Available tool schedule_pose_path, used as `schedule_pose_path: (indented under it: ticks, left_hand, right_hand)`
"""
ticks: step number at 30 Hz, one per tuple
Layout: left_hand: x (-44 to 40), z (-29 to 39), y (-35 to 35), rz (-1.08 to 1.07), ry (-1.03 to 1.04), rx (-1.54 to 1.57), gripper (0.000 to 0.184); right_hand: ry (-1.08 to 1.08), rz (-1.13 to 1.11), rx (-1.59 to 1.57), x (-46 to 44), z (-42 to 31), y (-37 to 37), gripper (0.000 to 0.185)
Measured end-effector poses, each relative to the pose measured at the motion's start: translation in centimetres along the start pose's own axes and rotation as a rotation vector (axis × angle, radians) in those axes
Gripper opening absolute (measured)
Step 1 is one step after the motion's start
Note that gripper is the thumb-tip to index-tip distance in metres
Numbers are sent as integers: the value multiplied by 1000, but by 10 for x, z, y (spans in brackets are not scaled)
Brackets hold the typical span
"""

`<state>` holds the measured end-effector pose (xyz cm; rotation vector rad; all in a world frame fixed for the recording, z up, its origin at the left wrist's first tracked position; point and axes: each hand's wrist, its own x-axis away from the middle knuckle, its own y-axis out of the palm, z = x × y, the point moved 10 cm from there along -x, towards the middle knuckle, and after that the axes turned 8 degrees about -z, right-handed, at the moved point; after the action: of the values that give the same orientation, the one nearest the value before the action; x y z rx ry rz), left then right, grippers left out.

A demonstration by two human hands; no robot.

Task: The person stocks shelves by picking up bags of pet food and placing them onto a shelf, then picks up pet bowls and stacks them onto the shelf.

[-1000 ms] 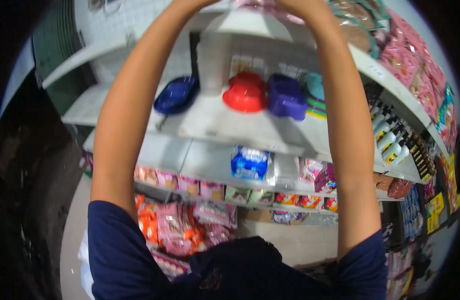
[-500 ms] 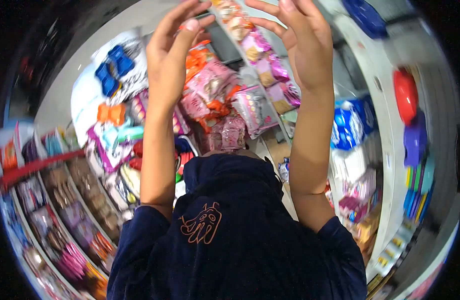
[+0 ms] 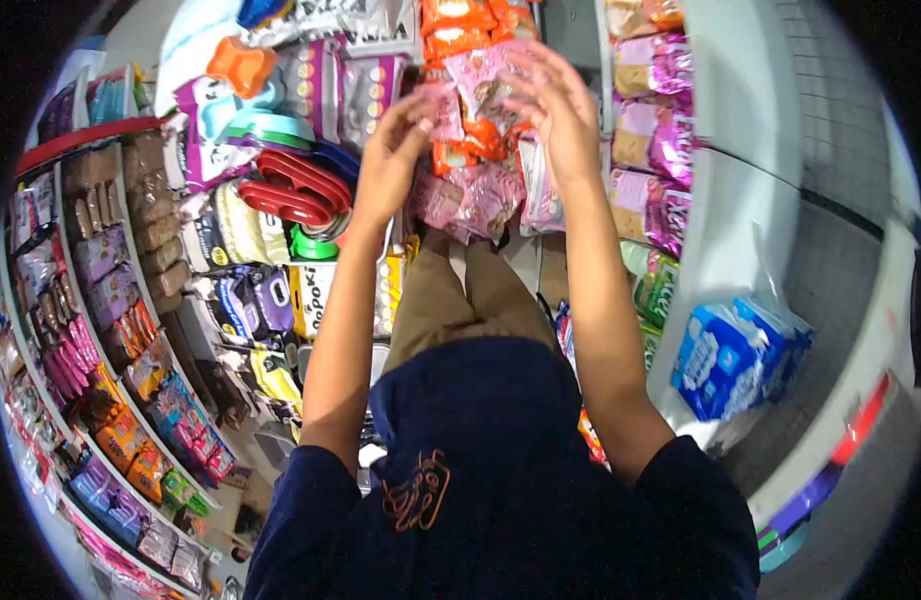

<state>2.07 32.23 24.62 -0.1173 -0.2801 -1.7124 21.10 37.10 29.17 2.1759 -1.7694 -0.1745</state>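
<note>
Pink plastic packets (image 3: 486, 200) and orange packets (image 3: 466, 30) lie in a heap in front of me, in the upper middle of the head view. At the heap's left side is my left hand (image 3: 393, 160), its fingers loosely bent and the thumb apart, with nothing seen in it. My right hand (image 3: 563, 115) hovers over the right side of the heap, fingers spread and slightly blurred. Whether either hand touches the packets I cannot tell. A grey-and-pink bag (image 3: 541, 190) shows partly behind my right wrist.
Red pet bowls (image 3: 296, 188) and an orange bone-shaped dish (image 3: 241, 66) sit left of my left hand. Shelves of packaged goods (image 3: 111, 300) line the left. Pink-and-brown bags (image 3: 649, 140) stand in a row at right, with a blue package (image 3: 736, 355) lower down.
My view has shifted, bringing my legs into sight. Both hands have come lower in the view, from the top edge to the pink packets, and closer together.
</note>
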Motion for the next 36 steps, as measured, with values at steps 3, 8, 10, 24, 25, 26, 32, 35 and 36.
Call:
schedule_pose_path:
  ticks: [3,8,10,24,25,26,32,35,36]
  left_hand:
    - [-5,-219,-11,11,-217,-54,42]
    - [24,-510,-14,-95,-513,-370,59]
    - [18,-589,-11,-188,-597,-515,58]
    - [-5,-786,17,-403,-682,-600,47]
    - [5,-783,21,-484,-771,-437,49]
    - [14,-775,27,-561,-847,-273,52]
    - [48,-640,34,-363,-920,240,57]
    - [73,-550,39,-322,-965,429,61]
    - [85,-532,33,-321,-954,416,63]
  right_hand:
    - [241,171,-85,16,171,-74,41]
    - [671,386,-10,125,491,-207,37]
    - [846,456,26,174,582,-245,39]
    - [1016,370,255,244,771,-333,35]
    - [1015,363,279,240,756,-327,33]
    - [1114,299,199,245,742,-318,33]
    - [884,416,35,234,608,-247,18]
    - [864,414,-178,253,572,-210,23]
    - [856,394,-216,249,542,-193,23]
